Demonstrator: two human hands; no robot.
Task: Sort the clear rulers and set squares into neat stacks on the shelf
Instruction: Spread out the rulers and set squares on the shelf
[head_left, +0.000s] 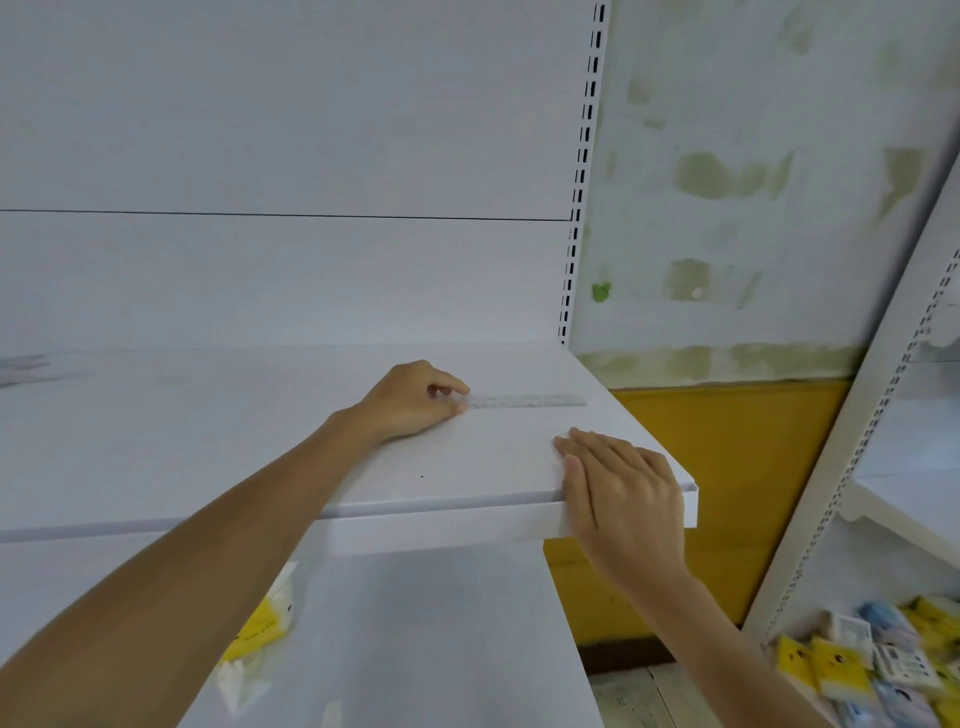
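Shelf (260, 441): matt white, smooth. Ruler (527, 400): clear plastic. Wall (753, 182): patchy, rough paint.

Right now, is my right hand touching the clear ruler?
Apart. The head view shows a strip of bare shelf between the right hand and the clear ruler, which lies farther back.

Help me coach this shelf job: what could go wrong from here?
1. The clear ruler ends close to the right edge of the shelf; a push from the left hand pinching its other end might send it off.
2. It barely shows against white, so the flat right hand could knock it.
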